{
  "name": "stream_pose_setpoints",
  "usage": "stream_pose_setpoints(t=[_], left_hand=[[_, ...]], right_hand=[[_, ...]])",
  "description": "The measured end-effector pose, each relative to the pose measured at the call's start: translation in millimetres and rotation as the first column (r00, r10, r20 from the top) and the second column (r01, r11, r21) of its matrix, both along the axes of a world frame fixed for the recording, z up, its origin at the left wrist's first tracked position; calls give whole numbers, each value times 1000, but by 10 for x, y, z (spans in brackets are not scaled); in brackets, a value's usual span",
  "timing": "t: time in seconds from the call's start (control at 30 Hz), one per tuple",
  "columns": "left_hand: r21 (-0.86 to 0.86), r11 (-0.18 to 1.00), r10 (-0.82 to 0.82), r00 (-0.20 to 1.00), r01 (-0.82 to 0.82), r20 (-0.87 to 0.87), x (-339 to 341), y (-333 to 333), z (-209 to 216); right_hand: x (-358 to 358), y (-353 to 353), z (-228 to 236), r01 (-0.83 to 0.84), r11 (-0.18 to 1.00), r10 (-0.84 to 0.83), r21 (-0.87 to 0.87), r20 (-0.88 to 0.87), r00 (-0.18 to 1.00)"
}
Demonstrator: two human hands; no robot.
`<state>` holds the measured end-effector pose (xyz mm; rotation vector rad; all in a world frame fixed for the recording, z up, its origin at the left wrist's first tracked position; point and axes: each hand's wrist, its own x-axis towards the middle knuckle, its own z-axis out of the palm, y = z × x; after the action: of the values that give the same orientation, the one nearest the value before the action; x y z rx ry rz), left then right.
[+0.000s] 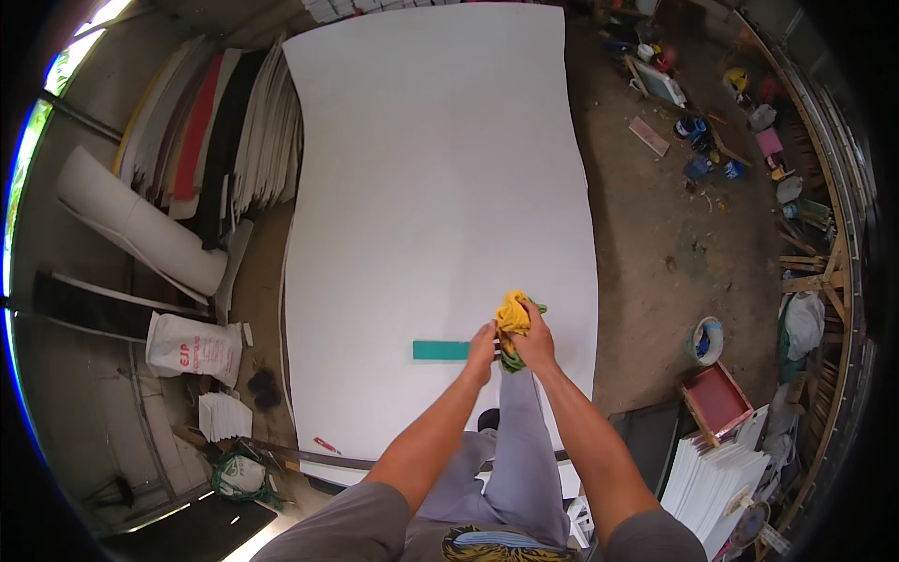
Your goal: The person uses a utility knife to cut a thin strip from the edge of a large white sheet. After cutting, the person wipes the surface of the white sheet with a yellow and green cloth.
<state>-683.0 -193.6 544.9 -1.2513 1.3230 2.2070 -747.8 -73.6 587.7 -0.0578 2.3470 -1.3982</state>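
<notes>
My left hand (pixel 482 351) is closed at the right end of a flat teal strip (pixel 438 350), covering that end. The strip reaches out to the left, over a large white sheet (pixel 412 187). Beside it, my right hand (pixel 537 343) grips a crumpled yellow and green cloth (pixel 514 313). Both hands come close together at the cloth, above my right leg. A red utility knife (pixel 327 445) lies on the sheet toward its near left corner.
Upright sheets (pixel 267 131) and a white roll (pixel 140 220) stand at the left, with a white sack (pixel 192 347) nearer. On the right floor are a bucket (pixel 705 341), a red tray-like frame (pixel 717 401) and stacked white panels (pixel 716 482). Paint containers (pixel 693 128) lie farther off.
</notes>
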Motion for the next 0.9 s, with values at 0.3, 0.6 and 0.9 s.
stream_pose_setpoints(t=[0.3,0.6,0.9], left_hand=[[-30,970,242,954,-240,177,-1177,-1289,-1169],[-283,902,417,825,-325,381,-1297,-2358,-3486],[-767,639,143,989,-62,39,-2110,-2793,-4875]], right_hand=[[-1537,-1381,-1016,-422,873,449,243,-66,891],[-2287,-2914,-3520,-739,466,861,487,-441,253],[-2813,-3273,-5481,-684,537,843,494,-332,423]])
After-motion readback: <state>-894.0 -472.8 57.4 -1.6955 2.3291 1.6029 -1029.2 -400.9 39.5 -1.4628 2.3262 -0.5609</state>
